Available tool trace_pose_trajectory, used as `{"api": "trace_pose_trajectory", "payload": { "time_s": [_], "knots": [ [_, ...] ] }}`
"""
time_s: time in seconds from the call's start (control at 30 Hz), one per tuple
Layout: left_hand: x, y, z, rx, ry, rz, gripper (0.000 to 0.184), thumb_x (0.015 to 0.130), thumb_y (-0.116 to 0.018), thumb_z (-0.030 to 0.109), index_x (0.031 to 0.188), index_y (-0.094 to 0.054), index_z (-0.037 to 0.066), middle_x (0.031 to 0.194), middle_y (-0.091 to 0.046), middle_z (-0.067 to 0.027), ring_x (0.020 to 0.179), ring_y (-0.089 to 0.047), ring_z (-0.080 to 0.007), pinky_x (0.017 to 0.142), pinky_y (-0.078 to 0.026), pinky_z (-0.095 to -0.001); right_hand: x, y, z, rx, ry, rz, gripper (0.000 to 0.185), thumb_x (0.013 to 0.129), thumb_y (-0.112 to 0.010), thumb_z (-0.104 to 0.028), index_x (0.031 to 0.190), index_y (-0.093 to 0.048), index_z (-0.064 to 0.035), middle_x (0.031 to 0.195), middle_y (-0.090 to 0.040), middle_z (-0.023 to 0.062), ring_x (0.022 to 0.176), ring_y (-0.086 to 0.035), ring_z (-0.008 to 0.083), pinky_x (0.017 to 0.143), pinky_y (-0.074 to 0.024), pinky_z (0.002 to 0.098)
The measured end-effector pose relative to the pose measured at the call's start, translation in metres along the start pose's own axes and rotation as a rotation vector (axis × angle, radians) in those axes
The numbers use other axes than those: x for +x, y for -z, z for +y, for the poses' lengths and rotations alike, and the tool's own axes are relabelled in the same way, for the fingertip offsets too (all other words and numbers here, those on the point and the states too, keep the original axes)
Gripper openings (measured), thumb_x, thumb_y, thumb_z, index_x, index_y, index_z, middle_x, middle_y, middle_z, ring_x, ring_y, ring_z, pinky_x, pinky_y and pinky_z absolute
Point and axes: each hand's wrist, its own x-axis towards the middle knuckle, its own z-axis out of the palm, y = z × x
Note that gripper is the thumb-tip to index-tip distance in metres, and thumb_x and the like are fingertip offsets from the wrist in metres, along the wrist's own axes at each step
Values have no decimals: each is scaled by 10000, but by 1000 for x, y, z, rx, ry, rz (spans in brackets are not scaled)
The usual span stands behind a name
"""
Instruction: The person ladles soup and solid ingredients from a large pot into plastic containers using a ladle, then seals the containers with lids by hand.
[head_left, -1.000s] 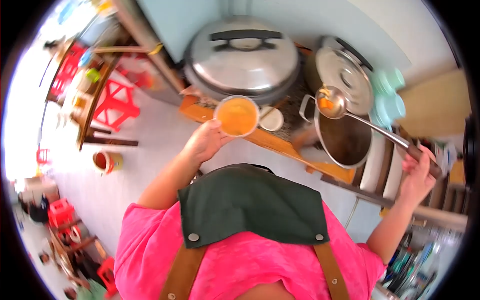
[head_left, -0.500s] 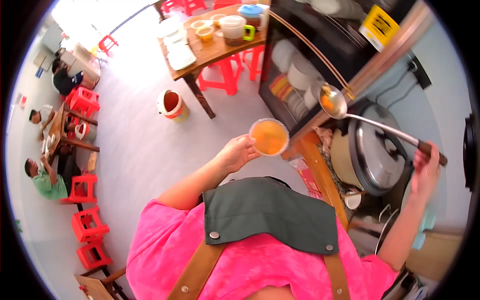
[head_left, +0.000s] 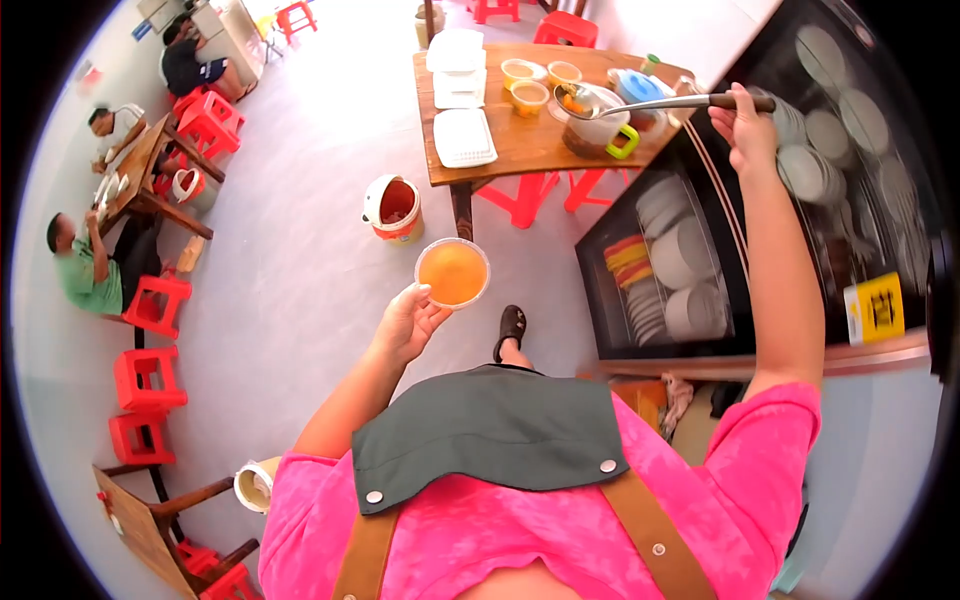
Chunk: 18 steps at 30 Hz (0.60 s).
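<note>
My left hand [head_left: 408, 325] grips the side of a round clear plastic tub [head_left: 453, 272] filled with orange liquid, held out over the floor. Raised at the right, my right hand [head_left: 745, 130] is closed around the dark end of a long-handled ladle [head_left: 660, 103]. The ladle's bowl carries some orange pieces and appears in front of a pitcher [head_left: 592, 138] with a green handle. Whether the two touch I cannot tell. Similar round tubs [head_left: 530, 97] with yellow contents and white takeaway boxes [head_left: 465, 137] stand on the wooden table [head_left: 540, 150].
A glass-fronted cabinet [head_left: 680, 265] full of white dishes stands at the right. On the floor ahead is an open bucket [head_left: 397, 205]. Red stools [head_left: 158, 303] line the left wall, where people [head_left: 90, 265] sit at a table. A wooden chair or table [head_left: 150, 530] is at lower left.
My view has turned right and nearer the table. The ladle has swung from beside the large lidded pot to over the table area. The tub stays in my left hand.
</note>
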Motion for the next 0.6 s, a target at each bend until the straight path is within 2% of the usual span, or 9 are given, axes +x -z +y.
{"api": "trace_pose_trajectory", "payload": {
  "time_s": [0.1, 0.27, 0.5, 0.57, 0.6],
  "knots": [
    [30, -13, 11, -32, -44, 19, 358, 774, -544, 153, 1087, -440, 13, 1089, -509, -97, 1008, -520, -201, 873, -435, -335, 62, -53, 26, 11, -21, -57, 279, 830, -563, -231, 927, -539, 29, 738, -610, 115, 584, -620, 187, 490, -515, 242],
    [89, -52, 24, -78, -94, 66, 437, 774, -519, 145, 1166, -392, 0, 1132, -486, -100, 1042, -501, -186, 897, -423, -315, 154, -129, 72, -95, -38, -164, 290, 810, -583, -241, 854, -554, 44, 699, -600, 114, 551, -611, 168, 462, -507, 239],
    [176, -100, 36, -102, -66, -6, 510, 765, -533, 153, 1216, -354, -2, 1169, -470, -106, 1073, -482, -186, 932, -393, -304, 220, -201, 106, -294, 104, -391, 269, 798, -586, -263, 812, -596, 6, 728, -624, 90, 592, -615, 127, 514, -500, 237],
    [200, -109, 37, -90, -65, -72, 502, 761, -534, 149, 1211, -362, 7, 1186, -463, -98, 1093, -466, -186, 941, -380, -323, 234, -217, 116, -497, 263, -570, 213, 780, -592, -240, 825, -604, -32, 712, -620, 81, 597, -607, 144, 552, -486, 267],
    [213, -113, 37, -94, -64, -67, 502, 761, -534, 149, 1211, -362, 7, 1186, -463, -98, 1093, -466, -186, 941, -380, -323, 239, -222, 120, -499, 259, -574, 213, 780, -592, -240, 825, -604, -32, 712, -620, 81, 597, -607, 144, 552, -486, 267]
  ]
}}
